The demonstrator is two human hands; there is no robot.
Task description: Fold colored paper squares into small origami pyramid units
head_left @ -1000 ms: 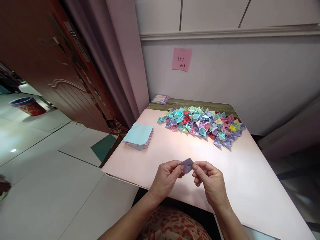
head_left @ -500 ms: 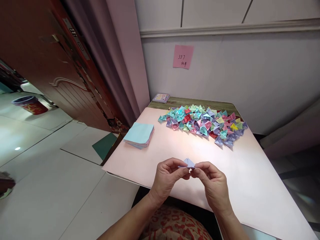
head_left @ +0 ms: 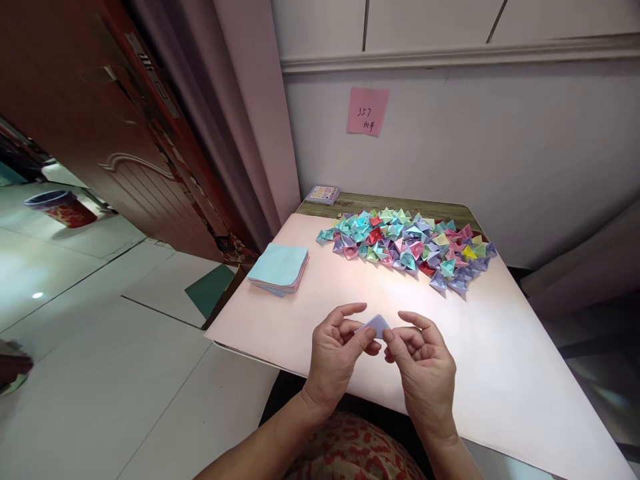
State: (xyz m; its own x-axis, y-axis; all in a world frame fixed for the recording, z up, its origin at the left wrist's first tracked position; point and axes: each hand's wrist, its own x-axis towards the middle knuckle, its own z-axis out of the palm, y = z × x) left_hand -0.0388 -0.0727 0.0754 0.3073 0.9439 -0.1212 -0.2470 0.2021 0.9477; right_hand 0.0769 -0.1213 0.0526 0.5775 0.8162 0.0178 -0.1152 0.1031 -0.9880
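"What's that between those two hands?"

"A small pale lavender piece of folded paper, its peak pointing up, held over the near part of the pale pink tabletop."

"How are they gripping it?"

"The left hand pinches the left side, thumb in front, index finger lifted clear. The right hand has its thumb at the right-hand corner, index finger raised too, the others loosely curled. How the fingers behind press on it, I can't tell from here."

"And beyond them?"

"A wide heap of multicoloured, pointed folded-paper pieces toward the back. Off to the left, well apart from the heap's middle, sits a square stack of paper sheets, light blue on top."
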